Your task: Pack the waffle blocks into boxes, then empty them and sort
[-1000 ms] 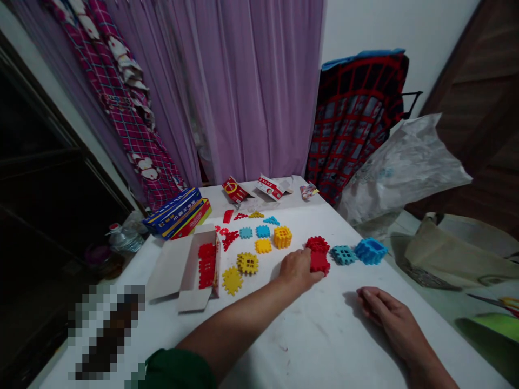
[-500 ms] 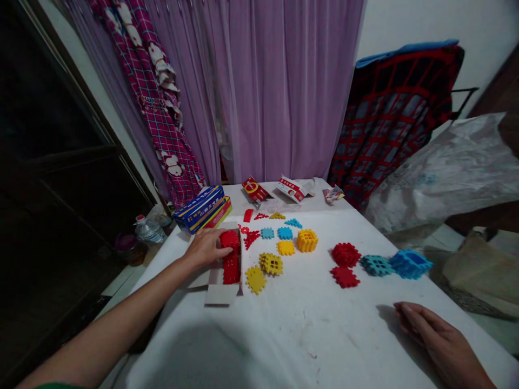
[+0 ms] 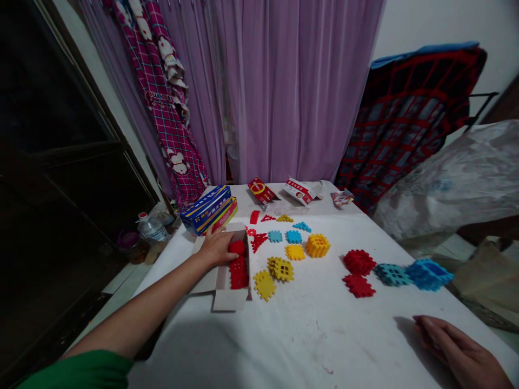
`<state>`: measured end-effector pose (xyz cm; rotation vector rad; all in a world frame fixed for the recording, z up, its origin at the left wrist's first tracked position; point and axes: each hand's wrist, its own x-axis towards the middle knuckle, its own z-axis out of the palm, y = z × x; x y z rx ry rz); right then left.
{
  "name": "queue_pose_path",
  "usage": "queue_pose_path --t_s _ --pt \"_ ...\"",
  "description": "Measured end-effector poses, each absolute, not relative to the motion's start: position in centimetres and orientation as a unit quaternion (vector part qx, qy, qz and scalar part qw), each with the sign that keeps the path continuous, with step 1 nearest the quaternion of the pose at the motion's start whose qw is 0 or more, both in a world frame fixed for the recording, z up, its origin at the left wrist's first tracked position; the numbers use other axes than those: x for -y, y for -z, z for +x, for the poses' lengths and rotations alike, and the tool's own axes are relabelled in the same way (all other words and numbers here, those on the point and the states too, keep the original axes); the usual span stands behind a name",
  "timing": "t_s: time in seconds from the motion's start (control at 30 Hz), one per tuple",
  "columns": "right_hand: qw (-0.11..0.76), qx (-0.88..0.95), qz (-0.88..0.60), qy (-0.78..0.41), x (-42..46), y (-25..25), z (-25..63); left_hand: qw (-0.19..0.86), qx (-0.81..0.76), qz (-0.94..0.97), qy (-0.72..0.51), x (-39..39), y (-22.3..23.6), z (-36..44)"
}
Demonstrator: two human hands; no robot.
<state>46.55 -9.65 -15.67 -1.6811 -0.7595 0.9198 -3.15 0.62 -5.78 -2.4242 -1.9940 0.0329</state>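
My left hand (image 3: 217, 248) lies in an open white cardboard box (image 3: 231, 300), its fingertips beside a red interlocking plastic piece (image 3: 237, 247) on a stack of red pieces (image 3: 239, 274). It seems to hold nothing. Right of the box lie yellow waffle-shaped pieces (image 3: 265, 284), a yellow cube (image 3: 317, 245), and small blue pieces (image 3: 293, 236). Farther right are a round red piece (image 3: 359, 262), a flat red piece (image 3: 359, 286), a teal piece (image 3: 392, 274), and a blue cube (image 3: 428, 274). My right hand (image 3: 458, 346) rests open on the white table (image 3: 324, 335) near the front edge, touching no piece.
A blue toy carton (image 3: 205, 209) stands behind the open box. Printed cards (image 3: 261, 190) lie at the far edge. A plastic water bottle (image 3: 151, 228) stands beyond the left edge. A large plastic bag (image 3: 446, 183) hangs past the right side.
My left hand has moved from the red pieces at the right over to the box, and more red pieces now show there. The view has shifted, and my right hand stays resting.
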Motion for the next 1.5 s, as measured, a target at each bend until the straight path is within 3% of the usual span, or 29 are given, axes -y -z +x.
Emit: queue_pose_path --t_s 0.27,0.47,0.67,0.9,1.2,1.5 --pt "0.527 0.287 -0.686 -0.411 9.6 15.9 46.7 0.060 0.625 -0.779 -0.002 0.5 2.0 -2.2" --pt "0.535 0.348 -0.658 -0.400 9.8 15.0 45.8 0.058 0.516 -0.853 0.051 -0.3 0.1 6.3" --pt "0.538 0.384 -0.628 -0.410 9.7 15.3 46.0 -0.008 0.404 -0.915 0.018 -2.1 2.6 19.6" --pt "0.536 0.399 -0.605 -0.434 9.6 15.4 46.2 -0.085 0.472 -0.877 0.010 -4.7 7.0 28.7" --pt "0.525 0.426 -0.584 -0.449 9.5 16.8 47.0 -0.114 0.498 -0.859 -0.011 -6.0 8.8 30.5" --pt "0.539 0.392 -0.601 -0.441 9.5 16.0 46.7 -0.127 0.471 -0.870 0.068 -4.3 3.7 25.4"
